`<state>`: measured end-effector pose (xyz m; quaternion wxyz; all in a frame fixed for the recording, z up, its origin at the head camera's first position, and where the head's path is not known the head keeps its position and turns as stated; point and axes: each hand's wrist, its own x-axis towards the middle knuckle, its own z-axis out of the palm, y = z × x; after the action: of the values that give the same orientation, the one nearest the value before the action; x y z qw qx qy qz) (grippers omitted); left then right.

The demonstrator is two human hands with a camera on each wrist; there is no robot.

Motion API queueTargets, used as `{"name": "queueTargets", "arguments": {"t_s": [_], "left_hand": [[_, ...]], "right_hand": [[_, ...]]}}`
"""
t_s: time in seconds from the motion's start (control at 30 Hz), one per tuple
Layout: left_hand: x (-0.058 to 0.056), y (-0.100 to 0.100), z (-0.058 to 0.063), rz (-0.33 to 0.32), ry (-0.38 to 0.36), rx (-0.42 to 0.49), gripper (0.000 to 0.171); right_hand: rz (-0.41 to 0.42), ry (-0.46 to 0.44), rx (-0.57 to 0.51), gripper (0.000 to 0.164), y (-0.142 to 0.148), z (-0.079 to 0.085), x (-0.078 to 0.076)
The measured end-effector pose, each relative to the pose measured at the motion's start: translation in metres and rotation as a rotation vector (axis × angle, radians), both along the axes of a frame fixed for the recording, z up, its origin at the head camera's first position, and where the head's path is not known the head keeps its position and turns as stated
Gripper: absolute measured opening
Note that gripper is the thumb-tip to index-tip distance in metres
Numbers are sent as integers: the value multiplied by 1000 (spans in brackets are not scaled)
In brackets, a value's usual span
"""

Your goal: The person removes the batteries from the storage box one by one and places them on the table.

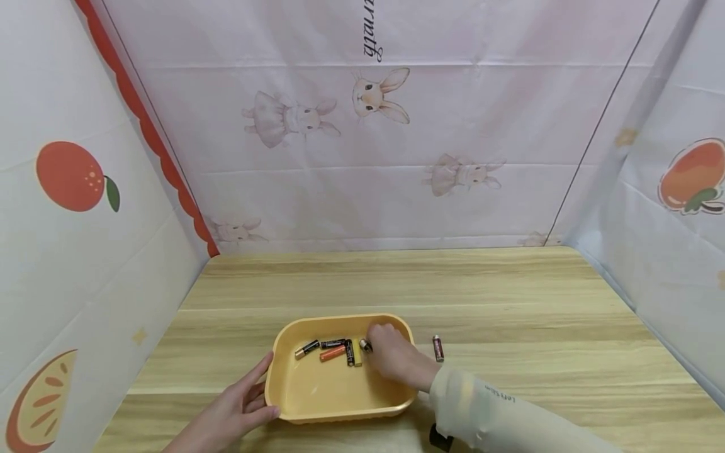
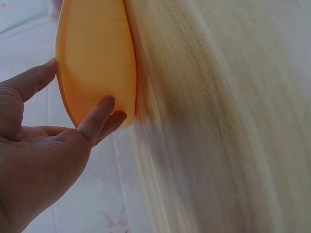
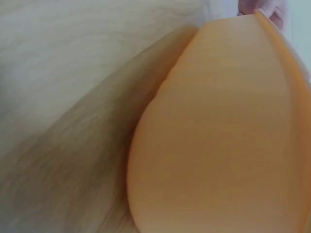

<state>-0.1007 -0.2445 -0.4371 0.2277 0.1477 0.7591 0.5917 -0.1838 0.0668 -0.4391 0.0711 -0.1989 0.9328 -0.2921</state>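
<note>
A yellow plastic basin (image 1: 340, 416) sits on the wooden table. My left hand (image 1: 235, 406) rests against its left end, thumb near the front corner and fingertips touching the outer wall (image 2: 95, 53). Inside, my right hand (image 1: 393, 355) reaches down at the right end and pinches a battery (image 1: 365, 345) with a silvery end, its body partly hidden. Left of it lie a yellow battery (image 1: 357, 353), an orange battery (image 1: 332, 353) and several black ones, including a black-and-gold battery (image 1: 308, 350). The right wrist view shows mostly the basin's outer wall (image 3: 218, 126).
A dark red battery (image 1: 438, 348) lies on the table (image 1: 510, 302) to the right of the basin. Below the right sleeve (image 1: 498, 406) a small black object (image 1: 440, 438) shows. Printed cloth walls (image 1: 317, 207) border the table at the back and both sides.
</note>
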Motion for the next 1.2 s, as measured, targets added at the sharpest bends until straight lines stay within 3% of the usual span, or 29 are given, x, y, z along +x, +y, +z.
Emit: {"name": "queueTargets", "arguments": {"t_s": [0.1, 0.23, 0.33, 0.57, 0.87, 1.2], "left_hand": [[0, 0, 0, 1, 8, -2, 98], [0, 0, 0, -2, 28, 2, 98], [0, 1, 1, 2, 22, 4, 98], [-1, 1, 5, 17, -11, 3, 100], [-1, 1, 5, 13, -16, -5, 100], [-2, 1, 4, 14, -26, -4, 99]], "right_hand": [[22, -19, -56, 22, 0, 1, -3], [56, -52, -169, 13, 4, 6, -6], [83, -126, -281, 6, 8, 11, -7], [81, -349, -527, 14, 24, 37, -5], [76, -349, -564, 18, 58, 79, -3], [30, -325, -609, 25, 97, 109, 0]]}}
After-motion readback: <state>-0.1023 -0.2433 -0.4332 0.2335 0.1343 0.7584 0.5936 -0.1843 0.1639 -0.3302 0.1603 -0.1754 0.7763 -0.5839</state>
